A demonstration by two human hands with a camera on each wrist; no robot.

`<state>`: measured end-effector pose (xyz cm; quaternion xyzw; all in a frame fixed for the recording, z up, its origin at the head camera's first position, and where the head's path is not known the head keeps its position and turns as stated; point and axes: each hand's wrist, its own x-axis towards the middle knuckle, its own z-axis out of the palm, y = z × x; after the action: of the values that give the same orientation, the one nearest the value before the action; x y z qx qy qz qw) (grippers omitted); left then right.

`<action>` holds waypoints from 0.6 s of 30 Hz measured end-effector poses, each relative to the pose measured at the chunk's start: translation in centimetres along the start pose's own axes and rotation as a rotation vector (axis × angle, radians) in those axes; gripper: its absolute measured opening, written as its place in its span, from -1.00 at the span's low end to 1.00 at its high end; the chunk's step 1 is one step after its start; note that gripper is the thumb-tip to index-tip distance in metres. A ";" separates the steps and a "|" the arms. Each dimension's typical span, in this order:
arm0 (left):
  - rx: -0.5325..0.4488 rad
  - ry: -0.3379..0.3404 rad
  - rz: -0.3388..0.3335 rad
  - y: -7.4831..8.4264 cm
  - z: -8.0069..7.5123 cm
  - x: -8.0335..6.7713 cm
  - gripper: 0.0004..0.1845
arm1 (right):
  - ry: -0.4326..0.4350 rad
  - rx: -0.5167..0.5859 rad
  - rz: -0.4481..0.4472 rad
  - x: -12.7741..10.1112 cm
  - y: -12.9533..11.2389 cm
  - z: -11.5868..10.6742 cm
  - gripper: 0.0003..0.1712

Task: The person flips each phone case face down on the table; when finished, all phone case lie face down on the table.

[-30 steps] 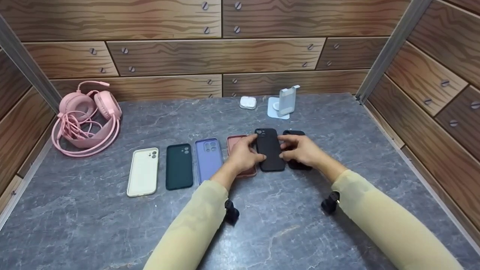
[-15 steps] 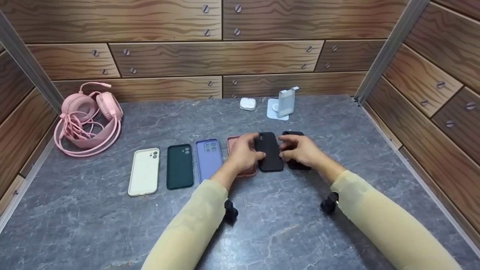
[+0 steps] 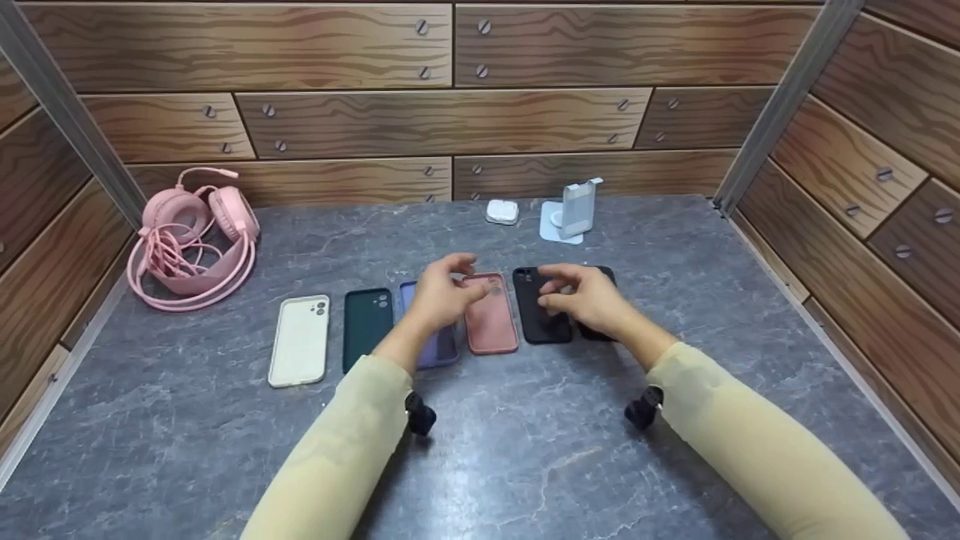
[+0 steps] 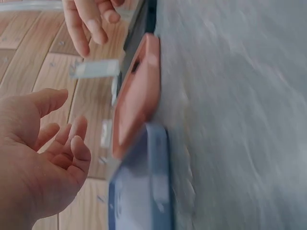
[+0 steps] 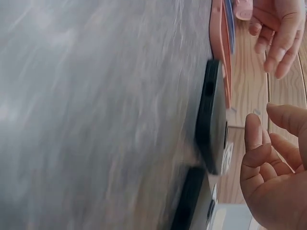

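Six phone cases lie side by side on the table: a cream one [image 3: 300,345], a dark green one [image 3: 364,330], a purple one [image 3: 441,354], a dusty pink one [image 3: 492,326] and two black ones. My left hand [image 3: 439,298] hovers over the purple and pink cases, its fingers loosely bent around nothing. Over the left black case [image 3: 541,324] hangs my right hand [image 3: 591,298], thumb and fingers apart, also holding nothing. It partly covers the rightmost black case [image 3: 607,279]. Both wrist views show air between each hand and the cases.
Pink headphones [image 3: 191,232] with a coiled cable sit at the back left. A small white case [image 3: 502,211] and a pale blue folding stand [image 3: 576,214] are near the back wall. Wood-patterned panels [image 3: 442,120] border the grey marbled table [image 3: 540,420].
My left hand has left the black case's edge and moved left, uncovering the pink case. My right hand has shifted left over the black case, which now lies flat in the row.
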<state>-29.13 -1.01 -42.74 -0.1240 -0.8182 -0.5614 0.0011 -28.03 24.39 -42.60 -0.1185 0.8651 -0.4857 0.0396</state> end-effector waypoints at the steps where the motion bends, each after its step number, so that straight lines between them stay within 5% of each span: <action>1: 0.010 -0.001 -0.014 -0.3 -0.3 -0.1 -0.43 | -0.002 0.002 -0.004 0.1 -0.2 0.4 -0.37; 8: 0.024 -0.031 -0.092 -2.0 -1.0 -0.4 -0.41 | -0.015 0.007 -0.009 0.6 -1.4 2.7 -0.39; 18: 0.115 -0.066 -0.100 -2.9 -1.0 -0.6 -0.39 | -0.026 -0.163 0.004 1.8 -0.6 4.4 -0.40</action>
<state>-29.28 -3.03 -45.15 -0.1011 -0.8538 -0.5085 -0.0468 -28.83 19.99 -44.30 -0.1260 0.9015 -0.4119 0.0420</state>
